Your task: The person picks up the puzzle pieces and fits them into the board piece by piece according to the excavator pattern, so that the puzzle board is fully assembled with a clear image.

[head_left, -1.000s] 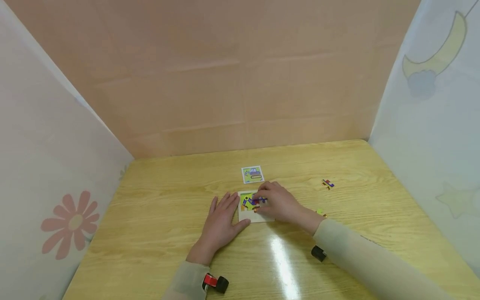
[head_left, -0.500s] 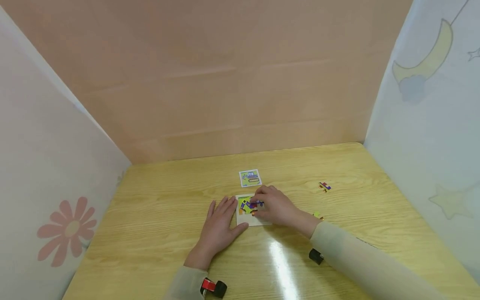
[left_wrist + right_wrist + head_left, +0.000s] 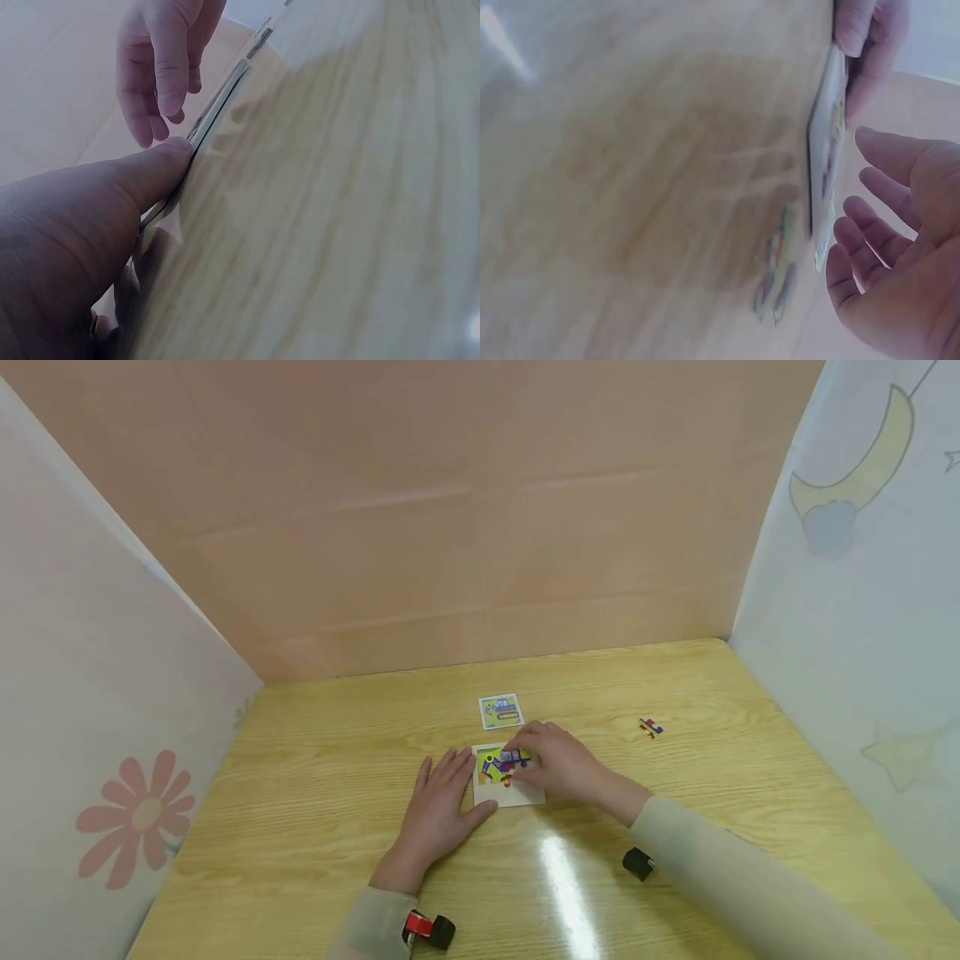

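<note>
My left hand [image 3: 438, 814] lies flat beside a small puzzle board [image 3: 491, 795], with its fingers along the left edge and its thumb at the near edge. In the left wrist view, that thumb touches the board's edge [image 3: 217, 105]. Over the board's right side hovers my right hand [image 3: 562, 764], covering part of it. The right wrist view has its fingers [image 3: 866, 225] loosely bent and nothing between them and the thumb. Green, orange and blue jigsaw pieces [image 3: 491, 766] with a digger picture fill the upper part of the board; its near strip is bare.
A picture card [image 3: 501, 712] of a digger lies just beyond the board. Loose jigsaw pieces [image 3: 650, 727] rest farther right on the wooden table [image 3: 300, 802]. An orange wall stands behind, with pale printed walls at both sides.
My right fingers have shifted slightly, and blue window shapes on the puzzle now show between them. The left hand keeps its place at the board.
</note>
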The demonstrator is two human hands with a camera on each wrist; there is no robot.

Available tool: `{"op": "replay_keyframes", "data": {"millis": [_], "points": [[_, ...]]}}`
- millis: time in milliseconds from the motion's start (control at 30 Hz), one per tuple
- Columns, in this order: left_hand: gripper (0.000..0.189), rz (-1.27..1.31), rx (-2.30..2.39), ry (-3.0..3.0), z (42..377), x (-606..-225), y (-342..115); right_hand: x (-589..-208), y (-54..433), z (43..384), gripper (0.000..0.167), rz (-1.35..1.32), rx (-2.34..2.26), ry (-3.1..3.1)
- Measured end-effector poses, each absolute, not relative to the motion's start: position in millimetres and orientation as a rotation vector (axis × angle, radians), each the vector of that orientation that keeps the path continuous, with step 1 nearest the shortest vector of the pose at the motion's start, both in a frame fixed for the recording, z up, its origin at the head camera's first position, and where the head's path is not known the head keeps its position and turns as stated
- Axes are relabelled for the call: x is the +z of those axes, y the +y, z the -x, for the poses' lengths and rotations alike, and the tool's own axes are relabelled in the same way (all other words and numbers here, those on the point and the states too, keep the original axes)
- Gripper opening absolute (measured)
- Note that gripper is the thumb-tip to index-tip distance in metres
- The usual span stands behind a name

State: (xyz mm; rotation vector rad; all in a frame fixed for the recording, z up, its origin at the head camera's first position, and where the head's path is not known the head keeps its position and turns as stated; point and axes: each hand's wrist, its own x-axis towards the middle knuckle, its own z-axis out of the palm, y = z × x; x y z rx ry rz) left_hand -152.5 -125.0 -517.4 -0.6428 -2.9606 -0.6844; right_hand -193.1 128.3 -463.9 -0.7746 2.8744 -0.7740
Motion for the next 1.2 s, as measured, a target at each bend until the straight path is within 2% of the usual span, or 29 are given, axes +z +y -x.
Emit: {"op": "replay_keyframes", "data": {"millis": [700,1200], "points": [[0.088,0.640,-0.695,-2.952,149.9,-517.4,-124.9,-439.0,211.2,194.4,0.051,0.458,-0.967,2.975],[0.088,0.637,-0.682,-2.969,149.2,-516.3,-123.2,-445.1,264.7,194.4,0.058,0.298,-0.973,3.035]]}}
